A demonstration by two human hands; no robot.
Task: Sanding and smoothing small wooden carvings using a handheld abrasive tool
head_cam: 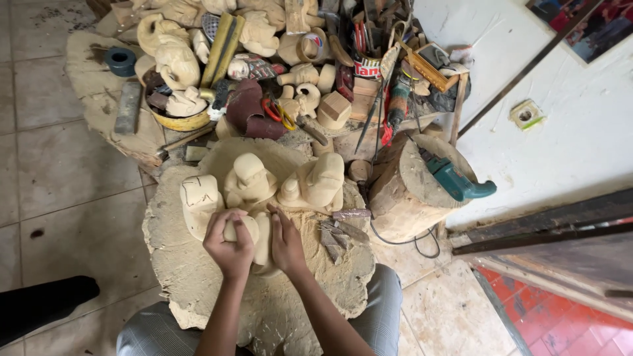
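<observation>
Before the seated wooden figure | left hand fingers wrap pale carving, steadying it | right hand lies flat against it | stump tabletop

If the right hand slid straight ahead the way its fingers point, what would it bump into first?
The right hand points away from the person, so it would probably first meet the pale carved figure standing just beyond it, though depth is hard to judge from above.
</observation>
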